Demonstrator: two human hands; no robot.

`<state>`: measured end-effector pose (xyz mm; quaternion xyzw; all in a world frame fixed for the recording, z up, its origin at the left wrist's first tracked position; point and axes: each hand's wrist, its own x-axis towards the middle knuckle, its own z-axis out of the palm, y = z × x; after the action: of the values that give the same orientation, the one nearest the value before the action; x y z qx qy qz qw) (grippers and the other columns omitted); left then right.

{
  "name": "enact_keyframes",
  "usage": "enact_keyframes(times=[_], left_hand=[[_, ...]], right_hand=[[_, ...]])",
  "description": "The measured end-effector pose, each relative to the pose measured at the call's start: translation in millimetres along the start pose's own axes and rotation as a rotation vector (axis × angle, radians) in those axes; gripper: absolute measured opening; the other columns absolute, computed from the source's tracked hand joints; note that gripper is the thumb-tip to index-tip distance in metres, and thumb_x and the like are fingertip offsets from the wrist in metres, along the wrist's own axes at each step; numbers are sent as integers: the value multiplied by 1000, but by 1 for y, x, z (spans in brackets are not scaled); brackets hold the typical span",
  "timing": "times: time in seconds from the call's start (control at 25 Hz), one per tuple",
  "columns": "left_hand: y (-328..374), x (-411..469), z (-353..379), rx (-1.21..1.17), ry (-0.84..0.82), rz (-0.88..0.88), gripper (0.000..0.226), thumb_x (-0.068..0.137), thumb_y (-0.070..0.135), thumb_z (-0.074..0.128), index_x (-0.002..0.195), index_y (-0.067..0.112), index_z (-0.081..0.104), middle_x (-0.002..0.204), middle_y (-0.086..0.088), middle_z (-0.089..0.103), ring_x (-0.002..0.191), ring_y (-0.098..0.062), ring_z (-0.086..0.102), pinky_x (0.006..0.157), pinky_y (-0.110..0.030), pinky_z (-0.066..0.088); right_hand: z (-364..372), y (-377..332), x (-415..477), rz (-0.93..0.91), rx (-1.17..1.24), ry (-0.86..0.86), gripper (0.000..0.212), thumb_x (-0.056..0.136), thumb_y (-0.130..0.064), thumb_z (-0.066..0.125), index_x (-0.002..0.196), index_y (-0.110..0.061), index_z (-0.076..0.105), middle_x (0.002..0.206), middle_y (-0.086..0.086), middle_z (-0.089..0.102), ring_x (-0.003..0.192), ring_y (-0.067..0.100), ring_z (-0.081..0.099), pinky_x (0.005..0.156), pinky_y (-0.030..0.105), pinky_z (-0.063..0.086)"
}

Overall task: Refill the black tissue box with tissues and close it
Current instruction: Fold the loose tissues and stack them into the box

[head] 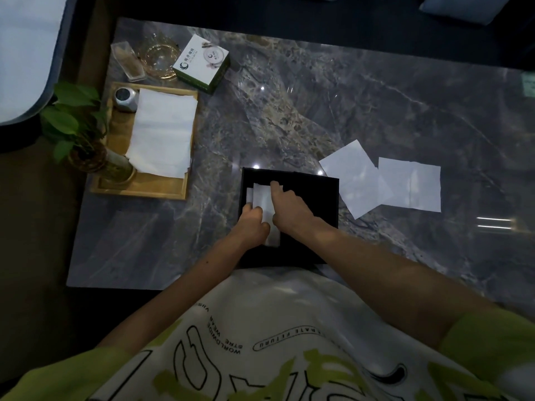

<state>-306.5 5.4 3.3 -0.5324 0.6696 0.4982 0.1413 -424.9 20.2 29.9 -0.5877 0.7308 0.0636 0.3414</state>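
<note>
- A black tissue box (pixel 307 215) sits at the near edge of a dark marble counter (pixel 289 111).
- The left hand (pixel 253 227), fingers curled, pinches a folded white tissue (pixel 265 205) over the box.
- The right hand (pixel 292 209) presses the tissue's far end with an extended fingertip, the other fingers loosely bent.
- Two loose tissues (pixel 382 180) lie just right of the box.

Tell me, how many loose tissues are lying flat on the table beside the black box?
2: one tissue right of the black tissue box, another tissue overlapping its right edge. More may hide underneath.
</note>
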Motion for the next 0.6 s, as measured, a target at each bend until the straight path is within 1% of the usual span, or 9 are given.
enact_keyframes(times=[0.12,0.2,0.28,0.32,0.36,0.4,0.48,0.52,0.6], left_hand=[[0,-2,2,-15,-6,-15,33,92,6,46,122,-10,46,141,-22,31,120,-35,44,100,-32,39],[1,-3,2,-30,4,16,40,91,3,47,128,-11,42,145,-23,28,125,-36,42,106,-35,39],[4,-7,1,-66,28,56,52,90,-2,48,139,-10,33,150,-25,24,135,-38,36,112,-41,34],[3,-7,1,-81,48,83,54,89,-4,47,140,-10,30,151,-26,21,138,-40,32,115,-43,31],[3,-9,1,-93,42,98,53,88,-7,44,139,-12,30,153,-27,18,141,-40,28,117,-43,28],[0,-8,3,-81,46,115,51,88,-9,42,138,-13,30,155,-27,13,143,-38,23,119,-39,23],[-5,-9,6,1,18,99,49,92,-7,40,139,-13,29,158,-26,3,148,-33,11,120,-30,13],[-7,-10,8,53,15,89,49,93,-5,40,140,-11,28,159,-25,2,149,-33,9,118,-29,12],[-6,-12,10,106,10,56,52,93,-1,43,142,-9,27,158,-25,10,146,-35,16,117,-33,15]], right_hand=[[0,0,0,10,27,-39,58,84,4,58,136,-4,34,114,25,54,94,35,60,64,35,44],[0,0,-1,10,61,-79,49,86,-3,59,130,-2,38,124,27,49,102,37,57,71,35,45],[-1,-1,-4,-18,32,-122,44,89,-10,58,129,0,41,138,27,38,112,38,53,82,36,47],[-1,-1,-6,-36,-1,-129,41,91,-12,56,128,0,43,145,27,31,115,39,51,87,38,47],[-1,0,-8,-56,-28,-124,39,92,-12,53,128,0,44,152,26,24,119,39,49,90,38,46],[0,2,-10,-84,-59,-115,38,93,-11,51,129,0,45,157,23,18,125,38,46,92,38,45],[-1,6,-12,-149,-145,-121,44,94,-8,49,137,0,41,161,19,12,139,32,35,98,36,42],[-1,8,-12,-185,-209,-141,50,95,-7,50,142,0,36,162,18,12,144,29,28,103,35,39],[-2,11,-9,-244,-366,-173,58,95,-6,52,147,1,29,161,19,16,147,27,22,110,36,36]])
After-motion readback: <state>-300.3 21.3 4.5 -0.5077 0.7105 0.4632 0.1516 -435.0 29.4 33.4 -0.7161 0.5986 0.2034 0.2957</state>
